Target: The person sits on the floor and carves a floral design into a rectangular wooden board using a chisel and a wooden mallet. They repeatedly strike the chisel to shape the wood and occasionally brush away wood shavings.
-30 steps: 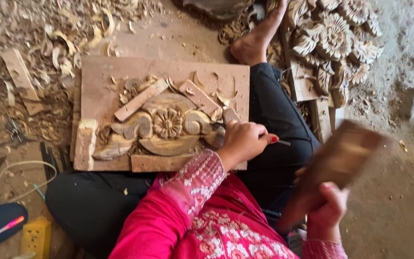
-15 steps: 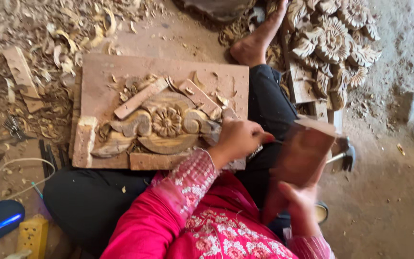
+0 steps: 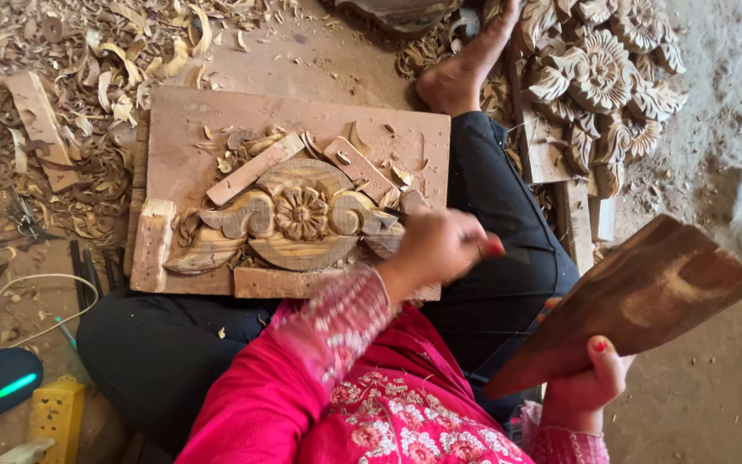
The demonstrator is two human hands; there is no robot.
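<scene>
Shaving-strewn floor all around. Left hand clamped on chisel at carved flower panel's three o'clock edge; right hand gripping wooden mallet, swung back out since half a second ago, between strikes.

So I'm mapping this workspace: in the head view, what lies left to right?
Yellow power strip → flower carving → left hand gripping a chisel → wooden mallet in the right hand.
</scene>
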